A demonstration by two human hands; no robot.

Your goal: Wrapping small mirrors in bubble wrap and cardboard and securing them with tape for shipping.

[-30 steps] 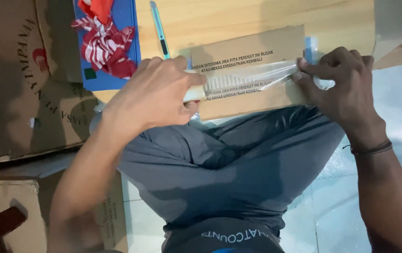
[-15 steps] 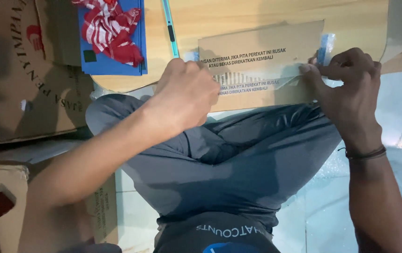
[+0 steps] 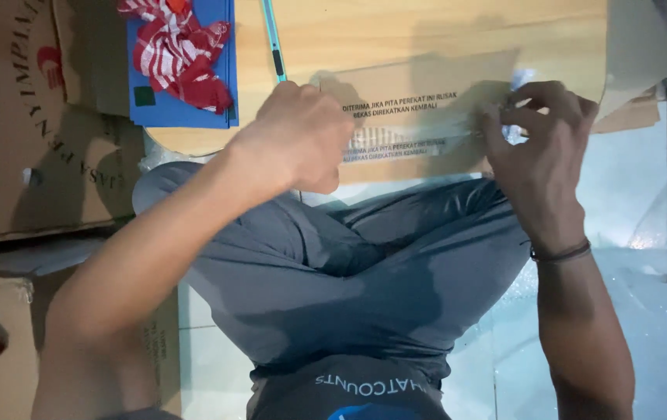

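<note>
where the light wooden board surface runs across the crossed grey-trousered legs, a flat brown cardboard parcel lies at its near edge. a strip of clear printed tape is stretched across the parcel's near part; it looks partly stuck down, with the right end not yet pressed flat, though blur hides the detail. the left hand is clenched over the tape's left end, the right hand pinching its right end. cardboard boxes crowd the left; a blue pad with red-checked cloth and a teal pen sit just beyond.
</note>
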